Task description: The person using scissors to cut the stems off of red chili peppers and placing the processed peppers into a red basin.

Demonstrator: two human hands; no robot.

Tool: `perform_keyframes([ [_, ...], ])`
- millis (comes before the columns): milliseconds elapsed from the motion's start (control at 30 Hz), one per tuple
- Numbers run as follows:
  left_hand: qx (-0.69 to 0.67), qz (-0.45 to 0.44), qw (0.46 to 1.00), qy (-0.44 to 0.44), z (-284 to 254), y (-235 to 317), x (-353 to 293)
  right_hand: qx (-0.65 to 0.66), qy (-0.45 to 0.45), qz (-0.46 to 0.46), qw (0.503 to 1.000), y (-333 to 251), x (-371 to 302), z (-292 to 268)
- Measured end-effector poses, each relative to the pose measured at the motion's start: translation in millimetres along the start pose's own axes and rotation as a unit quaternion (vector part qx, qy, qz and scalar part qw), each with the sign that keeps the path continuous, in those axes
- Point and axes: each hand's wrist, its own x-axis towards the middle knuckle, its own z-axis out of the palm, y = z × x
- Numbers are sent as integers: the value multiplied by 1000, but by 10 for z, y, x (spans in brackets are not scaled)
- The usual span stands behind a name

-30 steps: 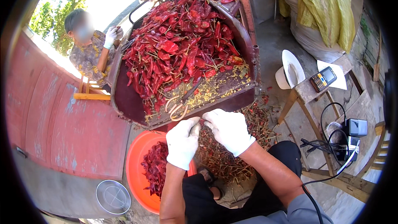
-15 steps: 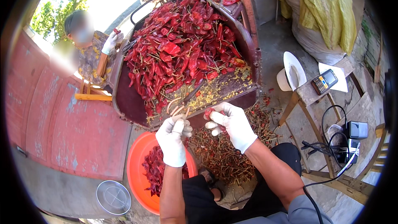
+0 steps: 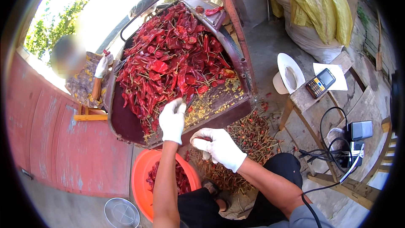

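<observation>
A big heap of dried red chili peppers point(image 3: 168, 59) fills a dark red metal cart bed point(image 3: 223, 114) in front of me. My left hand point(image 3: 172, 120), in a white glove, reaches over the near edge of the bed to the lower part of the heap. Its fingers are stretched forward with the thumb a little apart, and I see nothing held in them. Lower and to the right, my gloved right hand point(image 3: 219, 147) is curled closed above the bed's front edge. A bit of red chili pepper point(image 3: 206, 138) shows between its thumb and fingers.
Below the bed, an orange basin point(image 3: 139, 177) holds red chili pieces, beside many loose stems point(image 3: 240, 164) on the ground. A co-worker's gloved hand point(image 3: 102, 65) holds a chili at the left. A wooden bench point(image 3: 297, 101) carries a handheld device point(image 3: 320, 83) and a white hat point(image 3: 291, 74).
My left hand has moved forward to the chili heap, and the pale stems at its fingertips no longer show. The right hand has shifted left and down, still closed. The whole view has shifted.
</observation>
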Motion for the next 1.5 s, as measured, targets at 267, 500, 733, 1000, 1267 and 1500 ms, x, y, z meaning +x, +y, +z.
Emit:
perform_keyframes([
  [267, 145, -53, 987, 35, 367, 2, 748, 76, 7, 38, 996, -70, 57, -85],
  [500, -212, -195, 957, -24, 330, -53, 376, 102, 47, 37, 993, -61, 131, -147],
  [733, -370, -221, 900, -71, 10, -38, -387, 89, 96, 33, 991, 18, 150, -143],
  [1000, -354, -173, 915, -83, -143, 306, -1028, 184, 128, 39, 974, 163, 175, -73],
  [1267, 112, 226, 965, -71, -328, 324, -1253, 52, 46, 15, 998, 173, 129, -86],
  [1500, 157, 264, 943, -127, -335, 357, -1251, -3, 52, 1, 999, 223, 117, 4],
])
